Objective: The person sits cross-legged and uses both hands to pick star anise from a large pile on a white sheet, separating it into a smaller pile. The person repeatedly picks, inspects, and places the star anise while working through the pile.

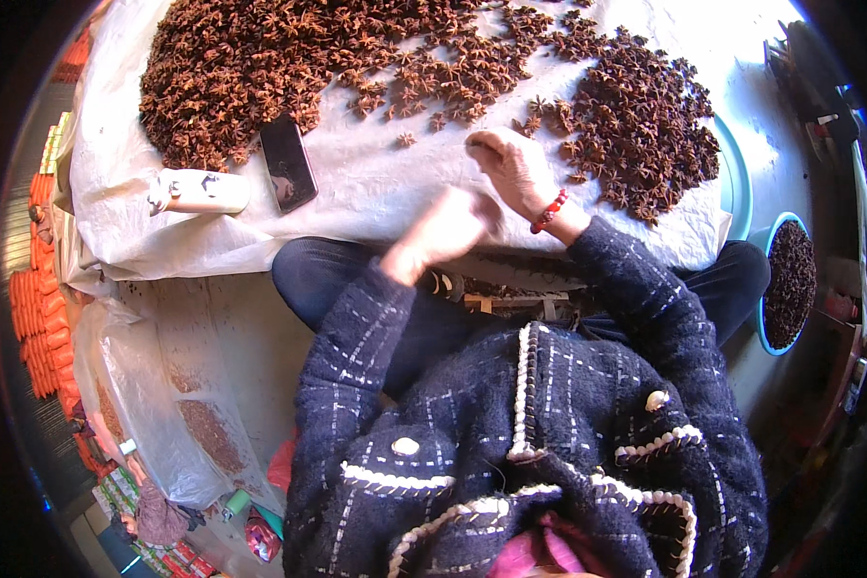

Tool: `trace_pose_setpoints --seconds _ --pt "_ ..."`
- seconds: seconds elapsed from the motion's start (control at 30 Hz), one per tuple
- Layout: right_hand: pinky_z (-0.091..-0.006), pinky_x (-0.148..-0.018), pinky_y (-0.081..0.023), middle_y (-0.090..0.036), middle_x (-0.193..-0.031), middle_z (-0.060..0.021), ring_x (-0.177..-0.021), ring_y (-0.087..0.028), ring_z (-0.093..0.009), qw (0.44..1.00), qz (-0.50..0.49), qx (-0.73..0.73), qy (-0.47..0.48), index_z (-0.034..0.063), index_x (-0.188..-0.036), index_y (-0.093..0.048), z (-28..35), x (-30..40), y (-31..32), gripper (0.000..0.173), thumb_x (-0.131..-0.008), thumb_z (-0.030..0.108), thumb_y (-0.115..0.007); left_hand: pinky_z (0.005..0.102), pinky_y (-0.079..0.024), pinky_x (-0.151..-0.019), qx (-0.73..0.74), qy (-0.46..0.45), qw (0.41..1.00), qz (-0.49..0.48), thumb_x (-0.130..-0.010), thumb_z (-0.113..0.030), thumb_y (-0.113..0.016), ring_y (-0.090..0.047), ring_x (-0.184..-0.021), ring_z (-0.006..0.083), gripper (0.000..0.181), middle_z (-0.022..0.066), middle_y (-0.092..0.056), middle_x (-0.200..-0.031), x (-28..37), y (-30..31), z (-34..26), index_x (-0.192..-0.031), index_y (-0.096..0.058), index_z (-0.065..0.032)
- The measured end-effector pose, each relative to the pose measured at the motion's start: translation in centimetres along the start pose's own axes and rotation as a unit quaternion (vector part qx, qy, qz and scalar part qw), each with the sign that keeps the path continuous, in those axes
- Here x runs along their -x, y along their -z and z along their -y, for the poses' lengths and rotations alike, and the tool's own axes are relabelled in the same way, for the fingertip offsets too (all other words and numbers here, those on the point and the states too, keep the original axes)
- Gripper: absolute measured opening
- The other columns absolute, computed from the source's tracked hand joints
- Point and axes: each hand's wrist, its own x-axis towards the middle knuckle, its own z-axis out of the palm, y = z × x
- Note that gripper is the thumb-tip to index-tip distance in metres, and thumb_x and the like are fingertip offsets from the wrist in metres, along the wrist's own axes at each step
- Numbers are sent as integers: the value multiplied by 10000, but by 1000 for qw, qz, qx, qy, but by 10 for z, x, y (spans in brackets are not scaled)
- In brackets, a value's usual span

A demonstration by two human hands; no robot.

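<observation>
My left hand hovers over the near edge of a white plastic sheet, blurred by motion, its fingers curled. Just beyond it is my right hand, a red bead bracelet at the wrist. Its fingers bend downward, and what they may hold is hidden. To its right spreads a pile of star anise; a larger star anise heap covers the far left. Loose pieces lie between the two, including a single star anise left of my right hand.
A black phone and a white cylindrical container lie left on the sheet. At right are a light blue basin and a blue tub of dark material. Orange sacks line the left; another person is at lower left.
</observation>
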Motion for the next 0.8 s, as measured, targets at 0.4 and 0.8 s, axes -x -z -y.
trace_pose_setpoints --seconds 0.4,0.8 --pt "-403 -858 -452 -597 -1103 -112 -1029 -542 -277 936 10 344 67 55 -1041 -627 -33 -35 34 292 -855 280 -633 457 -471 -688 -334 16 842 -422 -872 -310 -597 -634 -770 373 220 167 -666 -834 -35 65 60 -859 -672 -103" --pt "-322 -757 -524 -637 -1120 -183 -880 -649 -236 979 78 -183 -54 21 -1197 -600 -12 -8 9 368 -921 264 -601 305 -499 -678 -87 -91 929 -347 -847 -77 -598 -645 -737 199 111 119 -685 -813 -34 16 22 -903 -667 -10"
